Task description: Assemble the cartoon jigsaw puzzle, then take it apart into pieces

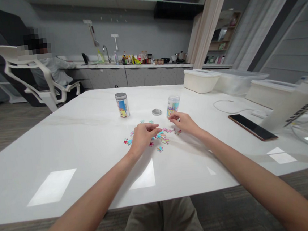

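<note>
Small colourful puzzle pieces [164, 140] lie scattered on the white table [65, 153]. My left hand [143, 135] rests over the pile, fingers curled and pinched at a piece near its fingertips. My right hand [184, 122] hovers at the pile's right edge, fingers bent and pinched close together just below an open jar [173, 105]. What each pinch holds is too small to name. The jar's metal lid [156, 112] lies flat beside it. A second, lidded jar [122, 104] stands upright to the left.
A dark phone [252, 127] lies to the right, near a white cable [229, 106]. White lidded bins [201, 80] line the far right edge. A person sits in a white chair [39, 83] at the back left, by a kitchen counter.
</note>
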`<state>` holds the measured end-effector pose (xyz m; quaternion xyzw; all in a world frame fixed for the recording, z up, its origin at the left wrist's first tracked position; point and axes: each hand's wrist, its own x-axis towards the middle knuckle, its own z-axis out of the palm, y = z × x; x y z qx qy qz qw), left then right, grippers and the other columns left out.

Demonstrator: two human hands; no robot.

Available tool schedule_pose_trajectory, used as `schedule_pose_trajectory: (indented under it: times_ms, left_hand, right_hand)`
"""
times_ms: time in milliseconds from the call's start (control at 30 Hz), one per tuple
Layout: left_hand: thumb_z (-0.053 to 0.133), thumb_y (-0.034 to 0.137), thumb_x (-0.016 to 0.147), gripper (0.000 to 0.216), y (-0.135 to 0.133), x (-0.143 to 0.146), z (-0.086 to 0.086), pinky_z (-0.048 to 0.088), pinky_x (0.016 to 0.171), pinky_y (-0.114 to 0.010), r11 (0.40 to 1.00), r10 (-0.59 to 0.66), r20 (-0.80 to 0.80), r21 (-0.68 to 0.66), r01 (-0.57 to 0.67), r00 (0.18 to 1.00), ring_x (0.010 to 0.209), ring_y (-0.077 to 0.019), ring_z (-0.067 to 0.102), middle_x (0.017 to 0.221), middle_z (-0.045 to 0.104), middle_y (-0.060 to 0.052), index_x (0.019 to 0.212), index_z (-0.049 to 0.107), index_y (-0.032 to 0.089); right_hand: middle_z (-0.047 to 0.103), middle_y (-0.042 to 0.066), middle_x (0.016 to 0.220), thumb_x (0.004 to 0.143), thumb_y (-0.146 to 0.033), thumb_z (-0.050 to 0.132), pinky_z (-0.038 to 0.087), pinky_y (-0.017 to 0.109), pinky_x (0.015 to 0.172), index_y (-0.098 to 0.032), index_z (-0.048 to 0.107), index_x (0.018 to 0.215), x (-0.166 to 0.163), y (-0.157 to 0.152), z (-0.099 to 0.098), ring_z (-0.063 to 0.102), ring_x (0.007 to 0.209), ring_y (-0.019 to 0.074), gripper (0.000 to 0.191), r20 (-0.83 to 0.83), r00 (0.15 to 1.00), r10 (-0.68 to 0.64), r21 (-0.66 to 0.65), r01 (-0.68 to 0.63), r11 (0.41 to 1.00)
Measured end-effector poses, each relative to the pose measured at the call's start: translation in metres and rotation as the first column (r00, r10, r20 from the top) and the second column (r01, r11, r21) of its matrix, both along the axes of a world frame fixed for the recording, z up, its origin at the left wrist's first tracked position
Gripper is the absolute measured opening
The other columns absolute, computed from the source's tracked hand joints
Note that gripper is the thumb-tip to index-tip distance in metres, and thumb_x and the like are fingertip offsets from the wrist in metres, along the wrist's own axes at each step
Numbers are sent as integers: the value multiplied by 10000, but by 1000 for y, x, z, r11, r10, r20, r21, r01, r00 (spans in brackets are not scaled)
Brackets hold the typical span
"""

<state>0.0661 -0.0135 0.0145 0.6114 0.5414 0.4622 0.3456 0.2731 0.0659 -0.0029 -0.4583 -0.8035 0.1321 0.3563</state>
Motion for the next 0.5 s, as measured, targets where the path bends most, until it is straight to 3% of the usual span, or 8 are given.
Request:
schedule_pose_trajectory:
  times_ms: [133, 300, 500]
  left_hand:
    - [718, 180, 733, 209, 0, 1, 0, 473, 599, -244, 1000, -15, 22, -23, 16, 1000, 657, -163, 653, 766, 747, -53, 937, 750, 150]
    - [651, 101, 759, 354, -2, 3, -1, 478, 514, -224, 991, -116, -10, -71, 115, 993, 618, -147, 651, 840, 735, -70, 1112, 667, 130]
    - [614, 36, 722, 284, -5, 3, -2, 479, 506, -216, 994, -87, -154, 48, 96, 984, 678, -165, 661, 872, 714, -74, 968, 685, 160]
  right_hand:
    - [708, 34, 785, 778, -98, 507, 453, 268, 694, -178, 687, 866, 7, -1, 2, 634, 708, 170, 216, 160, 987, 20, -39, -14, 999]
    - [656, -1, 642, 783, -89, 490, 438, 245, 628, -164, 670, 855, 14, -5, 12, 607, 589, 143, 208, 244, 958, 151, -168, -112, 979]
    - [691, 7, 696, 782, -109, 495, 463, 242, 628, -163, 681, 871, 17, -10, 25, 621, 600, 136, 213, 205, 935, 290, -289, -225, 930]
